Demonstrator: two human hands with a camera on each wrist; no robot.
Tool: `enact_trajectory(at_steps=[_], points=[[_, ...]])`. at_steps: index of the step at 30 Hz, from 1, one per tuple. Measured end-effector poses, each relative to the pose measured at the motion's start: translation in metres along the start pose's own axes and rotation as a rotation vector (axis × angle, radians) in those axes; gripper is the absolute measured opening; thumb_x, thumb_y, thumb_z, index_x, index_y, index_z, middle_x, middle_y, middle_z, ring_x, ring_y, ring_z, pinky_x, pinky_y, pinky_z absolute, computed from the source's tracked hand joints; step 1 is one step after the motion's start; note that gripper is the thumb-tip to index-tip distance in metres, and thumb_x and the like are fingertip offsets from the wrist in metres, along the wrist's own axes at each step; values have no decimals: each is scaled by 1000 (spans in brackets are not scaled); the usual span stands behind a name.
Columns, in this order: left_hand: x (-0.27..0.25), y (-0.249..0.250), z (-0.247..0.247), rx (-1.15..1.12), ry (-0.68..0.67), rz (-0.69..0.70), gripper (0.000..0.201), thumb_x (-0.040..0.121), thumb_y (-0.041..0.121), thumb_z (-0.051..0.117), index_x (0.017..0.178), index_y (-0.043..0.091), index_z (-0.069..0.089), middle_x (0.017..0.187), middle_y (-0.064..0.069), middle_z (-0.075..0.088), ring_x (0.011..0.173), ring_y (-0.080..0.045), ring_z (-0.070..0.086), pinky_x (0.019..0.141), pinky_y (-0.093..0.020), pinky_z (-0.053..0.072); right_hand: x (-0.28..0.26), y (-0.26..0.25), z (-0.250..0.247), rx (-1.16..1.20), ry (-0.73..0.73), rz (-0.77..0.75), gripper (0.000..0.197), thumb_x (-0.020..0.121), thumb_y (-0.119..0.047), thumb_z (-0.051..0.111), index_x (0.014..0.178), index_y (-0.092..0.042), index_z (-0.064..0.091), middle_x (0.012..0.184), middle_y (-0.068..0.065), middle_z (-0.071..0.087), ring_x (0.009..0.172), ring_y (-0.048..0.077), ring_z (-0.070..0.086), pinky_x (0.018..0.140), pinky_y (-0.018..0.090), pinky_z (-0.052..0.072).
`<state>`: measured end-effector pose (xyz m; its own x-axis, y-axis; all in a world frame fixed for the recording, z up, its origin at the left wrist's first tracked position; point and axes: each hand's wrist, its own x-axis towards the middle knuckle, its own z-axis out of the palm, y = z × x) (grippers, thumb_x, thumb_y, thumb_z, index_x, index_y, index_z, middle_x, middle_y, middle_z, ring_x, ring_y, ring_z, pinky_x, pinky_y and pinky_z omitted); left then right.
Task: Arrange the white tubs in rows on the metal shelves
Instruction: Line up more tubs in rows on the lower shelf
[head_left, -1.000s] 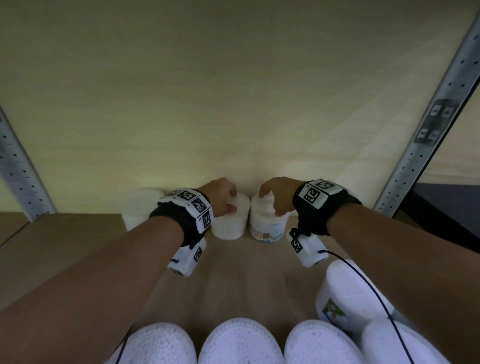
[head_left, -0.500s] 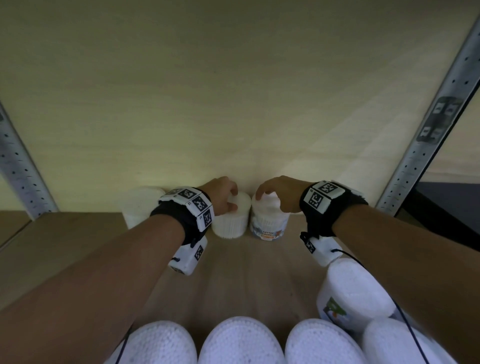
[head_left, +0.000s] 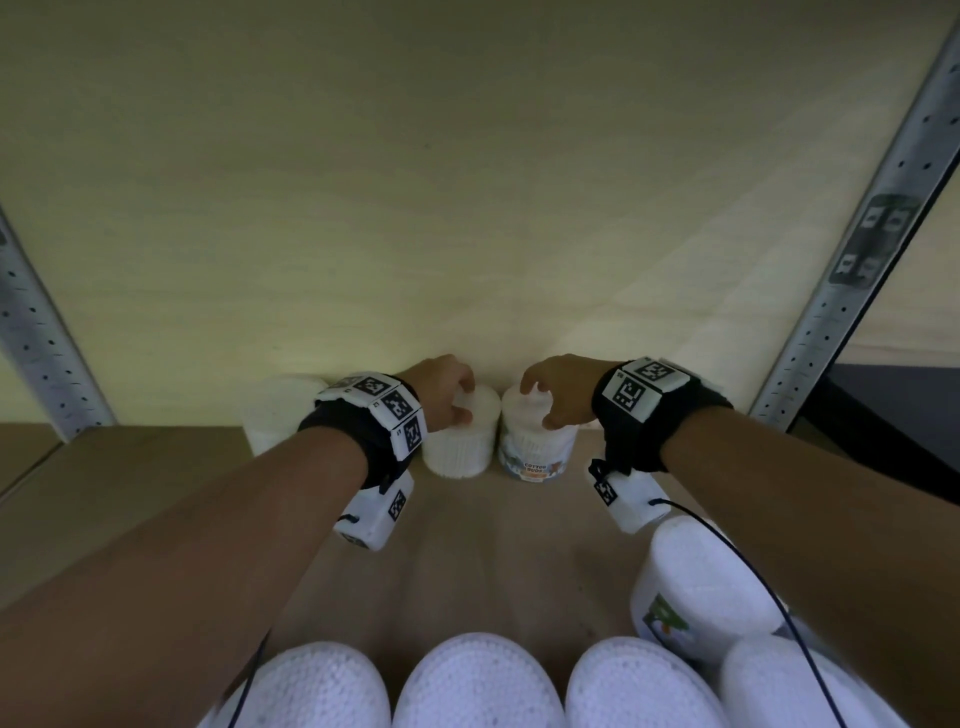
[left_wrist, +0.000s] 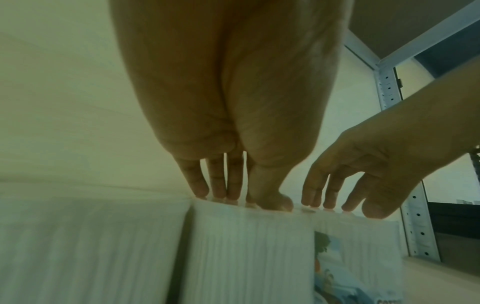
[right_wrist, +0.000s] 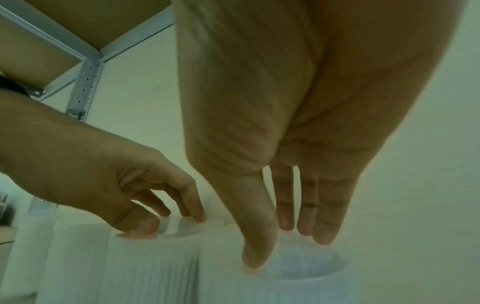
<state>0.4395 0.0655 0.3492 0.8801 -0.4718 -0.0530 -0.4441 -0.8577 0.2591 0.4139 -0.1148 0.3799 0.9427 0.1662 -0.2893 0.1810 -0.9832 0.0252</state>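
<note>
Tubs stand at the back of a wooden shelf board (head_left: 130, 483), close to the pale wall (head_left: 415, 182). A plain ribbed tub (head_left: 460, 441) is held at its top by the left hand (head_left: 441, 392), with the fingertips (left_wrist: 200, 188) and thumb set down on its lid rim. Just beside it, and touching or nearly touching, a labelled tub (head_left: 537, 447) is held the same way by the right hand (head_left: 558, 389), whose curved fingers and thumb are placed around the lid. Both tubs stand upright on the board.

On the labelled tub the words "COTTON BUDS" can be read (a small coloured picture sits above them). A third tub (head_left: 278, 410) is seen to the left of the plain one, partly hidden behind the left wrist; it looks white, though the light there is dim.

At the front edge a row of white tubs (head_left: 478, 680) is seen from above, with bumpy tops. One more tub with a green picture (head_left: 696, 597) stands behind that row on the right. Grey metal posts (head_left: 852, 291) with small holes are fixed at both sides. Black bands with square black-and-white codes are worn on both wrists.
</note>
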Motion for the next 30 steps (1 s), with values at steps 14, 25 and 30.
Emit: enact_trajectory(at_steps=[14, 25, 30], points=[[1, -2, -11, -7, -135, 101, 63, 79, -16, 43, 128, 22, 54, 146, -5, 41, 133, -24, 42, 107, -40, 40, 8, 4, 5, -39, 48, -26, 53, 86, -15, 64, 136, -15, 45, 143, 9, 43, 129, 28, 45, 104, 36, 41], [2, 12, 9, 43, 92, -145, 57, 89, 50, 53, 127, 8, 49, 133, -14, 42, 123, -31, 42, 102, -44, 41, 10, 4, 9, -71, 78, -46, 51, 88, -13, 59, 137, -13, 43, 142, 11, 43, 126, 29, 46, 98, 34, 42], [6, 13, 13, 96, 72, -156, 66, 84, 57, 55, 126, 7, 46, 131, -16, 41, 120, -32, 43, 99, -45, 43, 11, 3, 8, -96, 76, -66, 49, 89, -12, 59, 136, -10, 44, 140, 13, 44, 124, 30, 48, 97, 35, 43]])
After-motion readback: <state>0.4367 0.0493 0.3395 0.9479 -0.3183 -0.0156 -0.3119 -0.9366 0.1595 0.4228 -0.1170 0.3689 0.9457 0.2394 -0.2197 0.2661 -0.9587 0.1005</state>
